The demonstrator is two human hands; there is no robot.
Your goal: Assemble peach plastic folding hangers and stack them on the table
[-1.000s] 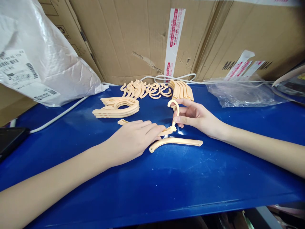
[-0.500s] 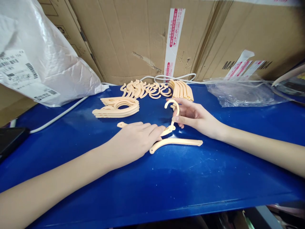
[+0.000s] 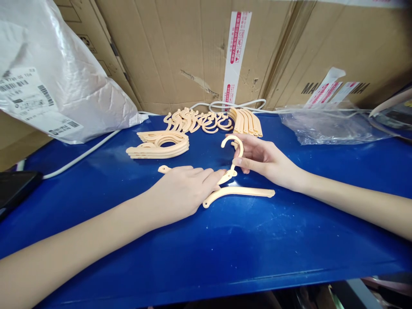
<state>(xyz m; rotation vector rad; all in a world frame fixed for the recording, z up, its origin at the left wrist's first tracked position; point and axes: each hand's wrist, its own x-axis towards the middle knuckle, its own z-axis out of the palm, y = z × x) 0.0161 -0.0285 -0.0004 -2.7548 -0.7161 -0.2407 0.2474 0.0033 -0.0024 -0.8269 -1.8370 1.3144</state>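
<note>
My right hand (image 3: 257,159) pinches a cream plastic hanger hook (image 3: 240,150) between thumb and fingers, its curve facing up and left. The hook's lower end meets a hanger arm (image 3: 225,177), which my left hand (image 3: 186,189) grips from above; most of that arm is hidden under the hand, and its far end pokes out at the left. Just in front of my left fingertips, a loose curved hanger arm (image 3: 240,192) lies on the blue table (image 3: 231,253). Whether the hook is fastened to the held arm, I cannot tell.
Behind my hands lie stacked folded hangers (image 3: 157,150), a pile of loose hooks (image 3: 196,120) and a row of hanger arms (image 3: 246,122). A clear plastic bag (image 3: 328,126) is at the right, a white parcel (image 3: 64,86) at the left. Cardboard boxes (image 3: 180,51) stand behind.
Both hands keep their hold on the hook and the hanger arm. The hook has tilted very slightly; the whole view has shifted a little.
</note>
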